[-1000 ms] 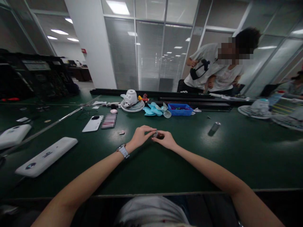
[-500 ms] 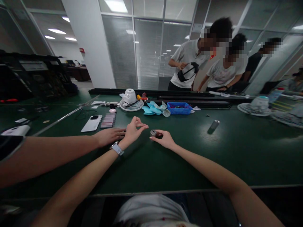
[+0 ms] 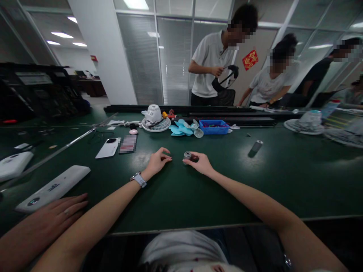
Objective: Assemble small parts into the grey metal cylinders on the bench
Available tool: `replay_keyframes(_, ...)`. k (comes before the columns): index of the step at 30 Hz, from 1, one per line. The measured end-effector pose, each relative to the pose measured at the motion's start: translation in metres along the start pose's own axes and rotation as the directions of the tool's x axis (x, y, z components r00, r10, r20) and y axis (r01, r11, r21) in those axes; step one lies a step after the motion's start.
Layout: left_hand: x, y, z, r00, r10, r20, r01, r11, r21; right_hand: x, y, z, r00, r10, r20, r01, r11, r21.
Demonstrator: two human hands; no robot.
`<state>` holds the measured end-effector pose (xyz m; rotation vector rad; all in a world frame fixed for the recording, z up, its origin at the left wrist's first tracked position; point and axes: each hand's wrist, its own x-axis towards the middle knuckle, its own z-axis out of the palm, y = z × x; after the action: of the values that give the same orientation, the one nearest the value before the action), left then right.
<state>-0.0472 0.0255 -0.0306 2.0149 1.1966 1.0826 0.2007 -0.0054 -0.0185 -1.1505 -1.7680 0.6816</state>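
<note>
Clock: centred on the metal cylinder, with 12 o'clock at the far side of the green table.
Metal cylinder: at the dial's centre, end face turned up; whether its base touches the table I cannot tell.
Right hand: just off the cylinder at 3 o'clock, thumb and fingers clamped on it.
Left hand: near 9 o'clock, apart from the cylinder, with a small gap between thumb and fingertips; a wristwatch sits on its wrist.
Second cylinder: near 3 o'clock, well apart from the right hand.
Fan parts: light-blue blades at 12; a white fan housing on a round grille at 11.
Blue tray: at 1 o'clock, just beside the blades, with small dark items inside.
Black rails: across the far side from 11 to 2, a low barrier behind blades and tray.
Left-side clutter: round pink object at 10; white phone at 9; long white device between 8 and 9.
In the way: another person's hand at 8, between the long white device and the wearer's left forearm.
Beyond the rails: a person in a white top between 12 and 1, holding a black strapped item.
</note>
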Motion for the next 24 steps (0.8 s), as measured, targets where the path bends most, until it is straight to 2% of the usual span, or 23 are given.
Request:
replay_keyframes(3,0.001,0.0,0.0,1.0,-0.021,-0.014,0.02,1.0,-0.017,0.01,0.025,-0.048,0.982,0.022,-0.187,-0.036,0.997,-0.074)
replay_keyframes(5,0.002,0.001,0.0,0.996,-0.06,-0.062,0.058,0.998,-0.031,0.015,0.05,-0.094,0.936,0.056,-0.348,-0.125,0.976,-0.179)
replay_keyframes(7,0.003,0.002,0.001,0.986,-0.109,-0.122,0.102,0.993,-0.066,0.016,0.078,-0.141,0.853,0.107,-0.51,-0.294,0.908,-0.3)
replay_keyframes(9,0.005,0.002,0.002,0.974,-0.151,-0.171,0.132,0.984,-0.118,0.013,0.104,-0.178,0.76,0.173,-0.627,-0.462,0.822,-0.334)
replay_keyframes(11,0.006,0.0,0.003,0.962,-0.182,-0.204,0.15,0.975,-0.162,0.009,0.125,-0.202,0.698,0.225,-0.68,-0.564,0.758,-0.329)
replay_keyframes(13,0.008,-0.002,0.004,0.955,-0.194,-0.224,0.156,0.972,-0.178,0.005,0.138,-0.213,0.68,0.259,-0.686,-0.601,0.733,-0.319)
replay_keyframes(15,0.008,-0.005,0.004,0.952,-0.198,-0.232,0.157,0.971,-0.181,0.002,0.14,-0.214,0.681,0.295,-0.67,-0.613,0.731,-0.301)
replay_keyframes(17,0.009,-0.007,0.004,0.948,-0.199,-0.248,0.156,0.97,-0.186,0.0,0.129,-0.207,0.66,0.28,-0.697,-0.627,0.717,-0.305)
replay_keyframes(19,0.01,-0.009,0.005,0.939,-0.207,-0.276,0.156,0.969,-0.194,-0.001,0.104,-0.19,0.619,0.119,-0.777,-0.611,0.694,-0.381)
replay_keyframes(20,0.01,-0.01,0.005,0.933,-0.213,-0.292,0.159,0.967,-0.198,-0.001,0.087,-0.176,0.614,0.0,-0.789,-0.574,0.686,-0.447)
replay_keyframes(21,0.01,-0.011,0.005,0.926,-0.22,-0.305,0.163,0.966,-0.201,-0.001,0.069,-0.157,0.629,-0.121,-0.768,-0.513,0.678,-0.527)
replay_keyframes(22,0.01,-0.012,0.005,0.92,-0.229,-0.318,0.17,0.964,-0.203,0.0,0.051,-0.135,0.697,-0.195,-0.69,-0.403,0.689,-0.602)
replay_keyframes(23,0.01,-0.012,0.004,0.914,-0.238,-0.329,0.178,0.963,-0.203,0.001,0.034,-0.11,0.798,-0.227,-0.558,-0.249,0.718,-0.65)
replay_keyframes(24,0.01,-0.012,0.004,0.908,-0.244,-0.341,0.183,0.962,-0.2,0.003,0.019,-0.082,0.901,-0.229,-0.369,-0.075,0.756,-0.65)
